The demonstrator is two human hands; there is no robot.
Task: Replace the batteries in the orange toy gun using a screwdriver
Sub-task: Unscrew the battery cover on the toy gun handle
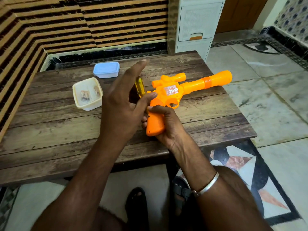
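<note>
Orange toy gun (168,95): plastic, scope on top, long barrel resting on table (50,127). Screwdriver (139,86): yellow translucent handle, near upright, tip at the gun's grip. Batteries (85,96): inside open white tub (88,106).

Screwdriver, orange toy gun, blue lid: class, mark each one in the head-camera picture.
screwdriver (140,86): head view, on its yellow handle.
orange toy gun (193,85): head view, on the barrel.
blue lid (106,68): head view, on its top face.
</note>
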